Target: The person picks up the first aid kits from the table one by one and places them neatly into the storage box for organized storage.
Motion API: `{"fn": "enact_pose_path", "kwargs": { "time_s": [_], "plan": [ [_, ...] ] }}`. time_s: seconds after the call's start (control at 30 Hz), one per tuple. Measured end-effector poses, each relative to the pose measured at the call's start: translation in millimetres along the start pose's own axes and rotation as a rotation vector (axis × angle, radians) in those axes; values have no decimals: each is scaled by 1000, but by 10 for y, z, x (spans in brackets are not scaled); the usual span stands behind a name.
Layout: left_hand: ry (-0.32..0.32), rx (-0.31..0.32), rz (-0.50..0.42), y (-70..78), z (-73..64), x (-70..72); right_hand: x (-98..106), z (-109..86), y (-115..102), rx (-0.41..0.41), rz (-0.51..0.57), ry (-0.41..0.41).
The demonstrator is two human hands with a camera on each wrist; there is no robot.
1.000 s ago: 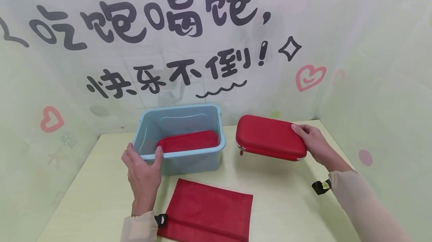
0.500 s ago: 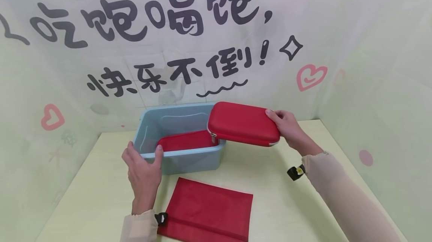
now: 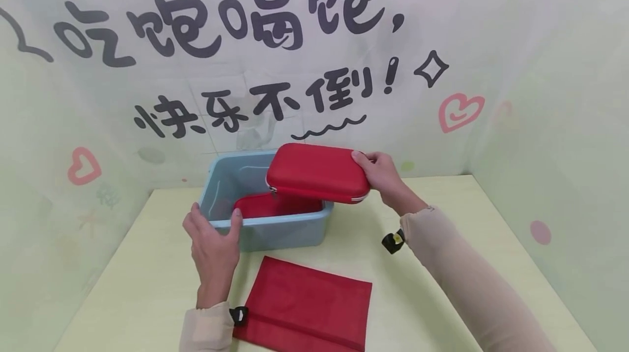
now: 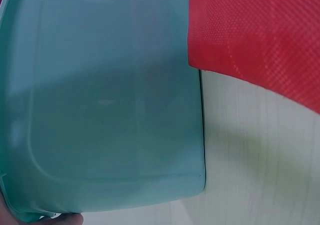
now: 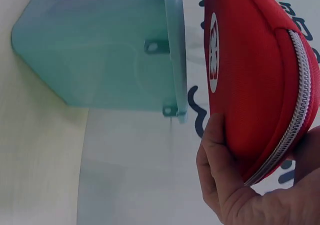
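Observation:
A red zippered hard case (image 3: pixel 316 169) hangs tilted over the right side of a light blue plastic bin (image 3: pixel 282 234). My right hand (image 3: pixel 385 177) grips its right end, thumb on top and fingers underneath. The right wrist view shows the case's silver zipper (image 5: pixel 295 90) closed and a white oval emblem (image 5: pixel 214 52) on its underside. With my left hand (image 3: pixel 213 254) I hold the bin's front left corner, thumb over the rim. Inside the bin lies another red case (image 3: pixel 255 206), partly covered by the held one.
A flat red fabric pouch (image 3: pixel 309 305) lies on the pale table (image 3: pixel 137 281) in front of the bin. Behind the bin rises a printed wall sheet (image 3: pixel 417 112) with black lettering, and similar sheets close off both sides.
My right hand has carried the red case leftward, from beside the bin to over its right part. The left hand keeps its grip on the bin, and the pouch stays put.

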State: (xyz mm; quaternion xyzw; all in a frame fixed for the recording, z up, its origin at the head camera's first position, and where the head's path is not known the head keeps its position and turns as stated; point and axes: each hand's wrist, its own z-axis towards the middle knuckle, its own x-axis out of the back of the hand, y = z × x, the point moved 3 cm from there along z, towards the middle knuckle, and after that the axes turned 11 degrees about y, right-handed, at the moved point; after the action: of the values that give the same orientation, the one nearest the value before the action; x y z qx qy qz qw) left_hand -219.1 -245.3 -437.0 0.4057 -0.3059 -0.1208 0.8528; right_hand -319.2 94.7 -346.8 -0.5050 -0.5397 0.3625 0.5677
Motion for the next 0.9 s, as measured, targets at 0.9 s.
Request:
{"fn": "enact_pose_path", "kwargs": {
  "time_s": [0.9],
  "plan": [
    [1, -2, -3, 4, 8, -20, -878, -94, -268, -2, -88, 66]
  ]
}}
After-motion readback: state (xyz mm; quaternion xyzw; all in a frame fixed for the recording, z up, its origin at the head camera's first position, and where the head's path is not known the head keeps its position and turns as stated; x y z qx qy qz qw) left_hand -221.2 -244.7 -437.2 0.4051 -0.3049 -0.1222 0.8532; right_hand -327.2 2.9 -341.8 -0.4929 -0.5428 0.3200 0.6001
